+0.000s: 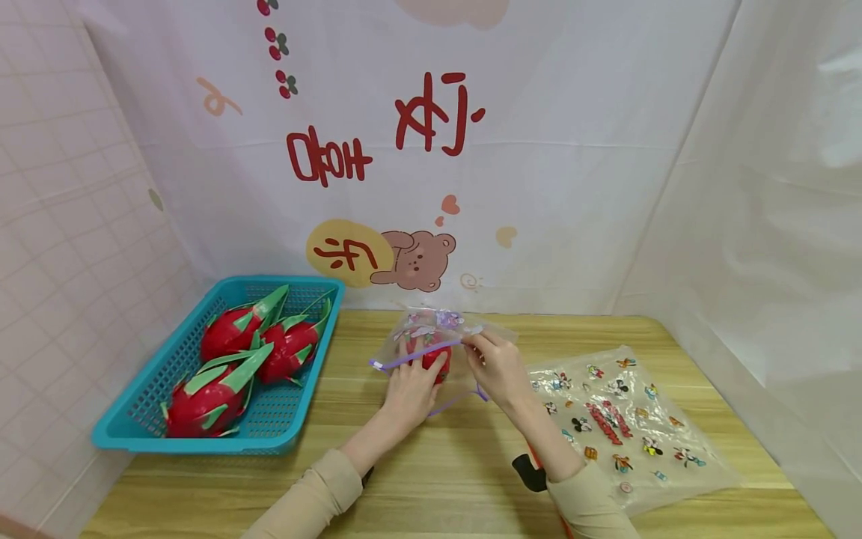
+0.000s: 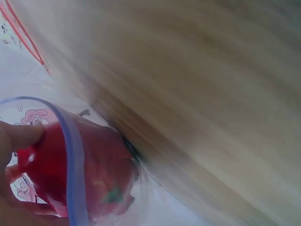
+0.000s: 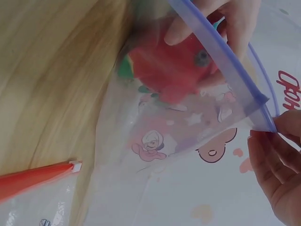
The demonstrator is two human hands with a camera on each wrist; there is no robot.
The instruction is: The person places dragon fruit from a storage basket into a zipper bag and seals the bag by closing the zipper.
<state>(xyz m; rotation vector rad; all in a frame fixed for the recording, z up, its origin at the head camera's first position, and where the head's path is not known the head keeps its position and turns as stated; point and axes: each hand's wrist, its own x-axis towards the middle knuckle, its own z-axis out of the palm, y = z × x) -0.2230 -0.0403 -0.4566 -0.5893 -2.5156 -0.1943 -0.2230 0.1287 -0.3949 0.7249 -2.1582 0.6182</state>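
My left hand (image 1: 409,389) reaches inside a clear, cartoon-printed zip bag (image 3: 150,146) and grips a red dragon fruit (image 1: 439,362) there. Green leaf tips on the fruit show through the plastic. Seen from the left wrist, the dragon fruit (image 2: 106,162) lies partly behind the purple zip strip (image 2: 75,160), with thumb and fingers around its near end. At the bag mouth's right corner, my right hand (image 1: 497,368) pinches the purple-edged rim between thumb and fingers. In the right wrist view that hand (image 3: 282,169) draws the corner out to the side.
A blue mesh basket (image 1: 202,445) stands at the left with three dragon fruits (image 1: 205,404) in it. To the right, a second printed zip bag (image 1: 606,427) with a red zip edge (image 3: 37,177) lies flat on the wooden table (image 1: 431,479). A white printed sheet (image 1: 539,187) hangs behind.
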